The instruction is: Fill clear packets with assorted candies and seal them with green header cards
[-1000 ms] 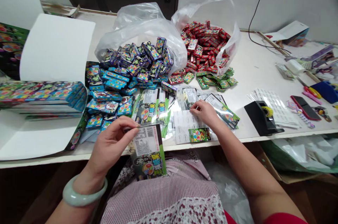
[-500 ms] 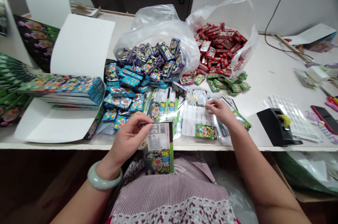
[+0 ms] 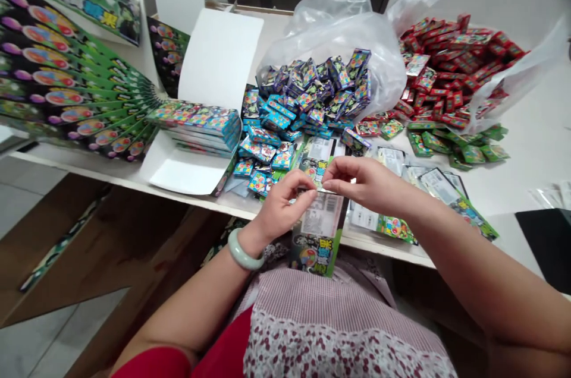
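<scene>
Small candy-style boxes crowd a white table [image 3: 495, 197]: purple boxes [image 3: 321, 84] spill from a clear plastic bag [image 3: 348, 36], blue boxes [image 3: 267, 149] before them, red boxes [image 3: 459, 63] and green boxes [image 3: 468, 143] farther right. A fan of glossy printed card [image 3: 80, 87] and an open white-lined carton [image 3: 191, 170] fill the left side. The right forearm partly blocks flat packets [image 3: 470, 211] behind it. Over the table's front edge, the left hand [image 3: 289, 202] pinches the top of a shiny, rectangular printed packet [image 3: 316, 244], which hangs before a checked, lace-trimmed apron [image 3: 348, 306]. The right hand's [image 3: 363, 185] fingertips meet narrowly beside that top edge; whether they grip anything cannot be told.
</scene>
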`<action>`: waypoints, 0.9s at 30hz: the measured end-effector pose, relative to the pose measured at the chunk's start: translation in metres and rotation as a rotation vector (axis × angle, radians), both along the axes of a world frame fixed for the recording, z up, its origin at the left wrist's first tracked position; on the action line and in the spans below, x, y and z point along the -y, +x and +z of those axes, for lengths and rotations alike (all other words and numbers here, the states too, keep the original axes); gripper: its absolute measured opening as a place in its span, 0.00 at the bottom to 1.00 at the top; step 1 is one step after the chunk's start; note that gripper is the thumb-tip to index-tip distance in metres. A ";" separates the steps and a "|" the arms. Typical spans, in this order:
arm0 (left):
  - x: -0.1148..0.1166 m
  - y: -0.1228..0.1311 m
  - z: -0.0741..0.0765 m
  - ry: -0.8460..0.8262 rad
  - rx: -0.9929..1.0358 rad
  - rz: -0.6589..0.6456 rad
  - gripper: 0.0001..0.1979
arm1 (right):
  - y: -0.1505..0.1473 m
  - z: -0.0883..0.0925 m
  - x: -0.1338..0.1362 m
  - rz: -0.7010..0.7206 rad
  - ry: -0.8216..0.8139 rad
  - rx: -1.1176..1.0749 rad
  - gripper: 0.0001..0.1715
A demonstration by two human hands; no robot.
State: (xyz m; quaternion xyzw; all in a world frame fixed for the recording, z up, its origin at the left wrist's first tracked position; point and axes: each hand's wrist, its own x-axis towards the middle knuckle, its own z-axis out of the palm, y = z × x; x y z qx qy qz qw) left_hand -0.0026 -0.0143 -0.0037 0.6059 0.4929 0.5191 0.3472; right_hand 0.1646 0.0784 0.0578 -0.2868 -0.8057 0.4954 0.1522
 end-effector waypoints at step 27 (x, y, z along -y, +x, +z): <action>-0.004 -0.008 0.000 0.036 -0.266 0.031 0.10 | -0.015 -0.039 -0.028 0.159 -0.986 0.128 0.15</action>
